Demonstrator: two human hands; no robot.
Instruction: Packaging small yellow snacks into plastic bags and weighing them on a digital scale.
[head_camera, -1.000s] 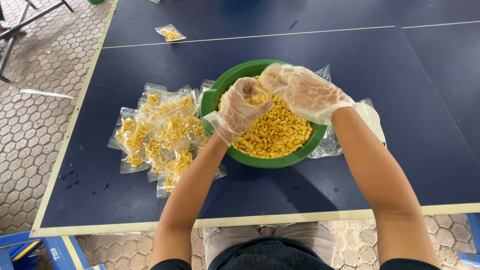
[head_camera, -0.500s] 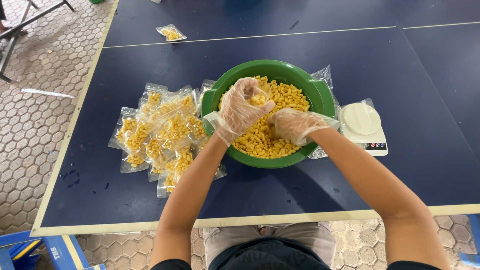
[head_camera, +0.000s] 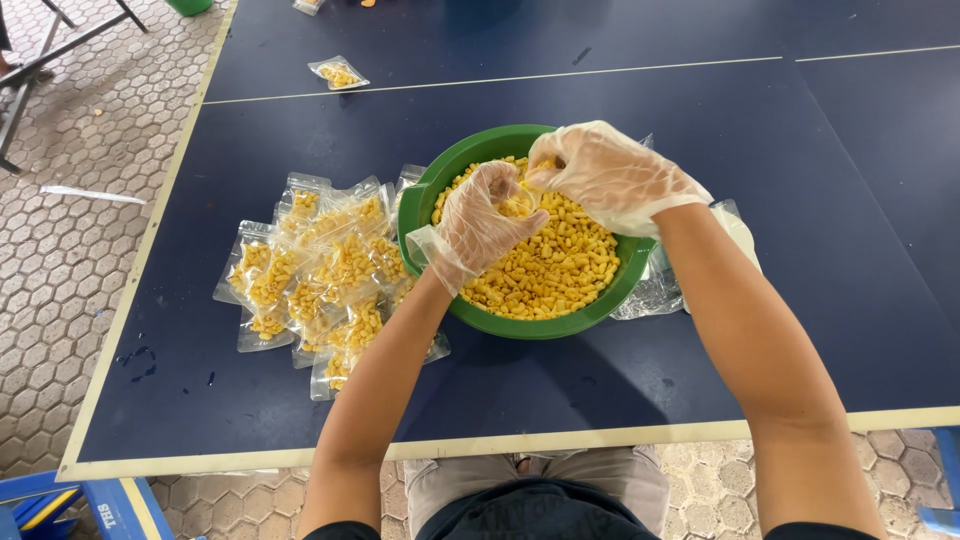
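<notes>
A green bowl (head_camera: 455, 165) full of yellow puffed snack pieces (head_camera: 560, 270) sits on the dark blue table (head_camera: 300, 130). Both my hands wear thin clear plastic gloves. My left hand (head_camera: 487, 218) is over the bowl's left side, gripping a small clear pouch partly filled with snacks. My right hand (head_camera: 605, 172) hovers above the bowl just right of it, fingers pinched on a few snack pieces at the pouch's mouth.
A pile of several filled clear pouches (head_camera: 320, 270) lies left of the bowl. One filled pouch (head_camera: 338, 73) lies apart at the far left. A white scale (head_camera: 745, 235) and empty clear bags (head_camera: 645, 290) sit right of the bowl, mostly behind my right forearm.
My right hand was down in the snacks half a second ago; it has risen with pieces up to the pouch held in my left hand. The left hand barely moved.
</notes>
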